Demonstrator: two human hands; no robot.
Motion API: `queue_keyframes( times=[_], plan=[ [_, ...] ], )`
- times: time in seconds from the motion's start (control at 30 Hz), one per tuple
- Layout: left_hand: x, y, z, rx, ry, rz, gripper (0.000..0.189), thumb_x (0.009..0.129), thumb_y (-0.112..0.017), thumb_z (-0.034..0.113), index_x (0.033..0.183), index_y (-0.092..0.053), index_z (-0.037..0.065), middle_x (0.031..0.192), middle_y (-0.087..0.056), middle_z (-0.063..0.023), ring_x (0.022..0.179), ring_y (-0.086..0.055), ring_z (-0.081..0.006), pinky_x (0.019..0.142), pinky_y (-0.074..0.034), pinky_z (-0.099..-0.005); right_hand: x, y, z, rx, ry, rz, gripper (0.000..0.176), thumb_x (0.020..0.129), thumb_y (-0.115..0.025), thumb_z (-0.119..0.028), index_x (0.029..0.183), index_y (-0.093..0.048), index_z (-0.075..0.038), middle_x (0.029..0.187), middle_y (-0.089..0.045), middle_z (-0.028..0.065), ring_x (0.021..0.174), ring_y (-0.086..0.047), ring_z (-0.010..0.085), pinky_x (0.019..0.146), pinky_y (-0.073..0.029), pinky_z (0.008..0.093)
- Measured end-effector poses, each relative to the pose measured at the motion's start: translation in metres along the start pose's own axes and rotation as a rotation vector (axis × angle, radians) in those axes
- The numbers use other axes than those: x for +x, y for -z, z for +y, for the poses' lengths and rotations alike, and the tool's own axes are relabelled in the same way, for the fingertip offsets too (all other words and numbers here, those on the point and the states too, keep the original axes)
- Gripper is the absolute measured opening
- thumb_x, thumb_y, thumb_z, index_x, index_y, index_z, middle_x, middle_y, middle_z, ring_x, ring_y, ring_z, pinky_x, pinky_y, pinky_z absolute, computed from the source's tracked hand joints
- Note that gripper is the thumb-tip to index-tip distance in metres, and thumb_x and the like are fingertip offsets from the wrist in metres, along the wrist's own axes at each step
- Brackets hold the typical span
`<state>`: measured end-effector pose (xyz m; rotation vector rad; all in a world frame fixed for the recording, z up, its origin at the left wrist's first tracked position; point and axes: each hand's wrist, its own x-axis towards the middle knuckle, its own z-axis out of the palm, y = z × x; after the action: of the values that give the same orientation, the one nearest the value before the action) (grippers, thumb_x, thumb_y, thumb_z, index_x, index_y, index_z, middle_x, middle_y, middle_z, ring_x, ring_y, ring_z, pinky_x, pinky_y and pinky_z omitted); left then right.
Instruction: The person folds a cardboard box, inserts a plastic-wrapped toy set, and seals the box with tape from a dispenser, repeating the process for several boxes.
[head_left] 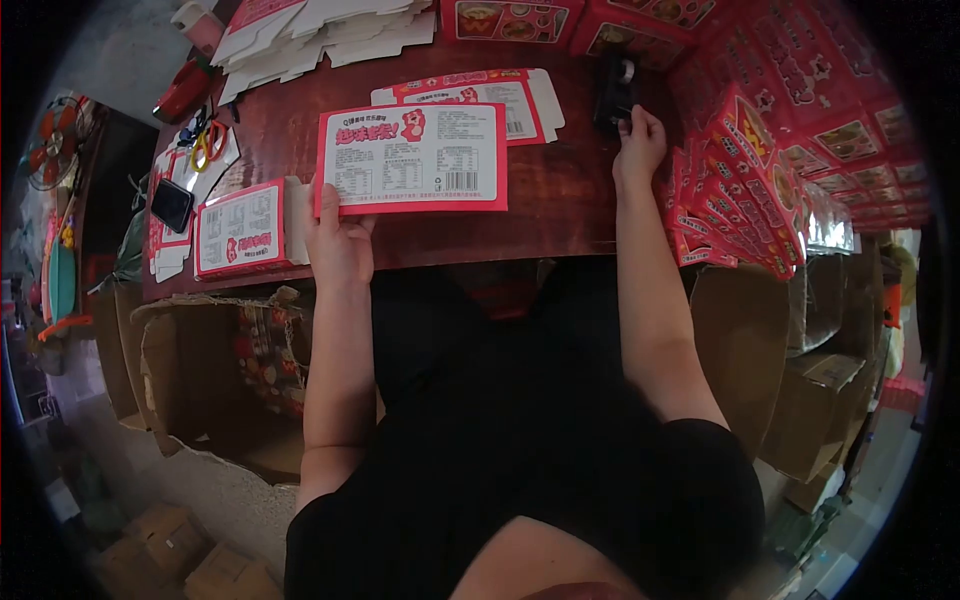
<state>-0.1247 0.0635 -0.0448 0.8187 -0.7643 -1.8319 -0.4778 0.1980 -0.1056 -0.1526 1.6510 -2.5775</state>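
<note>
A pink and white printed box (415, 158) is held up over the table by my left hand (340, 235), whose fingers grip its lower left corner. My right hand (640, 145) is at the front end of a black tape dispenser (614, 92), thumb and fingers pinched together; what lies between them is too small to make out. Behind the held box lies a flat printed carton (530, 105). To the left of my left hand, another printed box (238, 232) rests near the table edge with an open white flap.
On the dark red table (560, 200), scissors (208, 145) and a phone (172, 206) lie at left. Flat cartons (330, 35) are piled at the back. Stacked pink boxes (740, 190) stand at right. An open cardboard box (215, 380) sits below the table's left edge.
</note>
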Motion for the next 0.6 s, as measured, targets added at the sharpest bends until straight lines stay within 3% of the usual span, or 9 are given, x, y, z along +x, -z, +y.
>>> queue_keyframes(
  times=[0.13, 0.2, 0.27, 0.37, 0.47, 0.6],
  plan=[
    [-0.004, -0.006, -0.003, -0.009, -0.011, -0.007, 0.038, 0.093, -0.047, 0.021, 0.127, -0.036, 0.007, 0.120, -0.048, -0.0111, 0.109, -0.050, -0.0234, 0.090, -0.045, -0.0450, -0.013, 0.007, 0.022, 0.102, -0.210, 0.058, 0.010, 0.083, -0.059, -0.005, 0.089, -0.053, -0.002, 0.091, -0.053, 0.0057, 0.085, -0.053, 0.0139, 0.072, -0.050, 0.0284],
    [-0.005, -0.008, -0.005, -0.025, -0.014, 0.005, 0.038, 0.094, -0.046, 0.021, 0.127, -0.036, 0.007, 0.120, -0.048, -0.0108, 0.109, -0.050, -0.0231, 0.090, -0.046, -0.0445, -0.021, 0.012, 0.018, 0.066, -0.266, -0.022, 0.010, 0.084, -0.059, -0.006, 0.091, -0.053, -0.002, 0.094, -0.053, 0.0066, 0.088, -0.053, 0.0131, 0.071, -0.051, 0.0295],
    [-0.007, -0.011, -0.006, -0.016, -0.040, 0.008, 0.038, 0.094, -0.046, 0.020, 0.128, -0.036, 0.007, 0.121, -0.048, -0.0104, 0.109, -0.050, -0.0225, 0.089, -0.046, -0.0440, -0.042, 0.006, -0.006, 0.022, -0.299, -0.145, 0.009, 0.085, -0.058, -0.005, 0.091, -0.053, -0.001, 0.090, -0.055, 0.0062, 0.084, -0.054, 0.0124, 0.070, -0.050, 0.0284],
    [-0.009, -0.014, -0.006, 0.015, -0.077, 0.002, 0.038, 0.093, -0.047, 0.020, 0.128, -0.036, 0.008, 0.122, -0.048, -0.0098, 0.110, -0.050, -0.0217, 0.088, -0.048, -0.0426, -0.084, -0.012, -0.058, -0.113, -0.297, -0.634, 0.011, 0.086, -0.055, -0.004, 0.097, -0.054, -0.001, 0.082, -0.057, 0.0045, 0.077, -0.056, 0.0113, 0.070, -0.049, 0.0261],
    [-0.014, -0.015, -0.005, 0.045, -0.107, -0.026, 0.039, 0.093, -0.048, 0.020, 0.128, -0.036, 0.008, 0.122, -0.048, -0.0094, 0.110, -0.050, -0.0213, 0.087, -0.048, -0.0409, -0.108, -0.027, -0.098, -0.325, -0.126, -0.952, 0.026, 0.087, -0.053, -0.004, 0.112, -0.050, -0.002, 0.075, -0.057, 0.0029, 0.071, -0.056, 0.0108, 0.070, -0.047, 0.0242],
    [-0.018, -0.024, -0.003, 0.047, -0.150, -0.043, 0.039, 0.093, -0.048, 0.019, 0.129, -0.036, 0.008, 0.122, -0.048, -0.0091, 0.109, -0.051, -0.0214, 0.086, -0.049, -0.0389, -0.120, -0.036, -0.123, -0.339, -0.161, -1.079, 0.046, 0.085, -0.056, -0.005, 0.128, -0.038, -0.006, 0.076, -0.057, 0.0032, 0.070, -0.055, 0.0106, 0.070, -0.045, 0.0244]
  ],
)
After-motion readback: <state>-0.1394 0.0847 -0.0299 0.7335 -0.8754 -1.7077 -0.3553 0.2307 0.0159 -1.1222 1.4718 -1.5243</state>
